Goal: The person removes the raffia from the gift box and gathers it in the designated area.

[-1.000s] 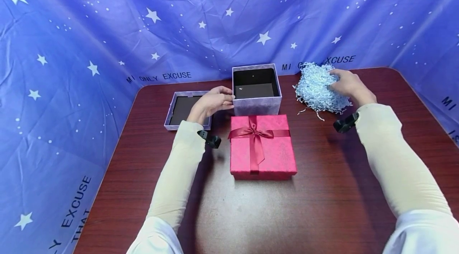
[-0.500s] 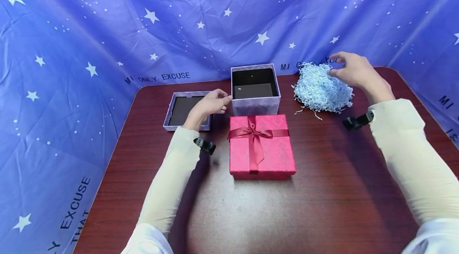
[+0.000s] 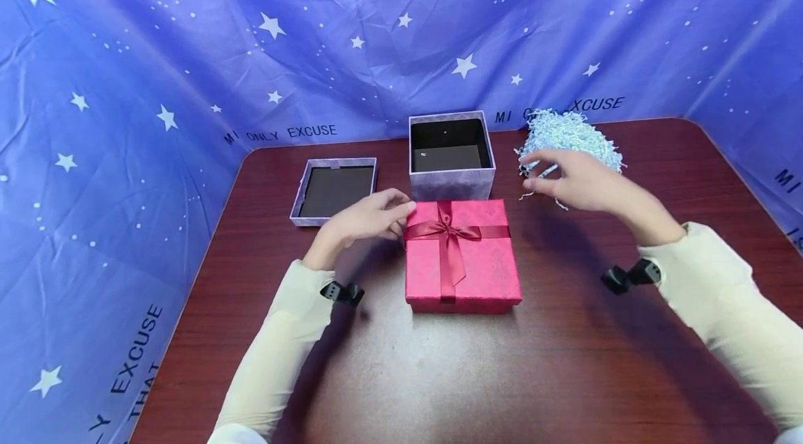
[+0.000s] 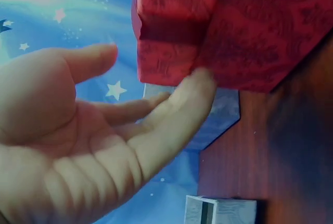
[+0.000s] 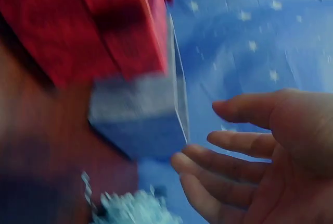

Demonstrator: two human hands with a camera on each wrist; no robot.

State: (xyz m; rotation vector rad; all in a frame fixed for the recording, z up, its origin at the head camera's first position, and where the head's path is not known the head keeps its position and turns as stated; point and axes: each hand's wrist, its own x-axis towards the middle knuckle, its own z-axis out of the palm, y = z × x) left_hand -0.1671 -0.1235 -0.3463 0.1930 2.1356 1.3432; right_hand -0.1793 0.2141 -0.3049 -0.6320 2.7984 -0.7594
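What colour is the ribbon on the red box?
The ribbon is a dark, shiny red; the head view shows it best.

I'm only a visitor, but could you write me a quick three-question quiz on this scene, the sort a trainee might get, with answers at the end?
1. Multiple choice: what colour is the bow-tied box?
A) Green
B) Red
C) Yellow

2. True or false: the open lavender box is filled to the brim with blue shreds.

3. Short answer: in the head view, which of the person's hands is nearer the blue shreds?

Key:
1. B
2. False. The lavender box shows its dark inside; the blue shreds lie on the table beside it.
3. The right hand.
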